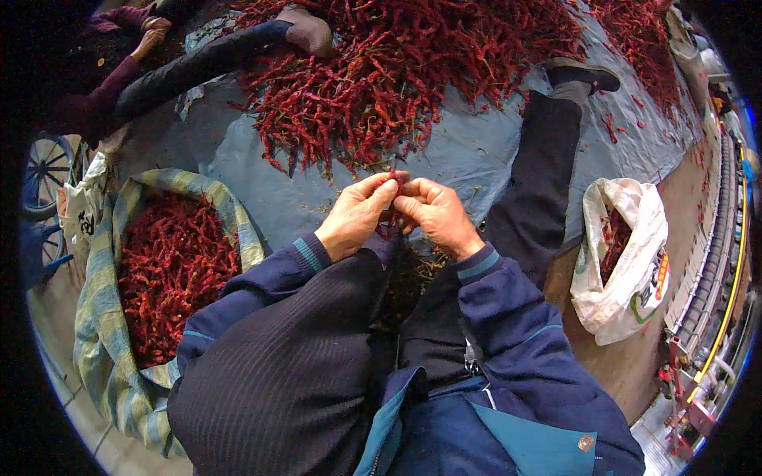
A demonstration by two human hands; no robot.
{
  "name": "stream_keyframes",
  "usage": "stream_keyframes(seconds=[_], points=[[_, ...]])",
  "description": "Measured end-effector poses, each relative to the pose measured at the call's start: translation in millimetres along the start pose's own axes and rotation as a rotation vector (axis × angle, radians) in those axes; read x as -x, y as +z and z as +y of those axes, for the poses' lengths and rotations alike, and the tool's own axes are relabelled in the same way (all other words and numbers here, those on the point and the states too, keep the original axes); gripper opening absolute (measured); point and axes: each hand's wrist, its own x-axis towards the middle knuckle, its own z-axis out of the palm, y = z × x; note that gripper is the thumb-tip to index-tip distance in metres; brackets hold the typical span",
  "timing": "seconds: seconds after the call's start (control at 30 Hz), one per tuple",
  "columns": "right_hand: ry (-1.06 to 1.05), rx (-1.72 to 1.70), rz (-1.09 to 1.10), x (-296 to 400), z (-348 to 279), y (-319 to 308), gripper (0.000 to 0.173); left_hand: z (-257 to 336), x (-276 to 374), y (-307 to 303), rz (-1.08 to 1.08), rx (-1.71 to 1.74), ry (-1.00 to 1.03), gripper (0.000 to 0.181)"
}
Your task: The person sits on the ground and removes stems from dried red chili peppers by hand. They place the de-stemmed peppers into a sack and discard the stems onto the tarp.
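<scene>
Dried red chili peppers [393, 181] are pinched between the fingers of my left hand [359, 209] and my right hand [437, 213], which meet above my lap. My left fingers close on them, and my right thumb and fingers press at their lower side; the exact grip is partly hidden. Just beyond my hands, a big heap of dried red chilies [357, 101] with stems lies on a blue-grey plastic sheet [476, 140]. At my left, a striped woven sack [247, 229] holds many more chilies [172, 273].
A white woven sack [607, 309] with some chilies inside stands at the right. Another person [110, 89] sits at the upper left, one leg stretched to the heap. A spoked wheel [44, 172] is at the left edge. My outstretched leg [547, 160] lies across the sheet.
</scene>
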Motion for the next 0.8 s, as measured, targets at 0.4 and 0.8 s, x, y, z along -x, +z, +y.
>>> stream_keyframes(seconds=[0.4, 0.8], points=[[-0.373, 0.552, 0.059, -12, -21, -5, 0.014, 10, 17, 4, 0.050, -0.568, 0.082, 0.020], [-0.135, 0.499, -0.071, 3, -29, -21, 0.012, 12, 20, -2, 0.047, -0.802, 0.203, 0.021]])
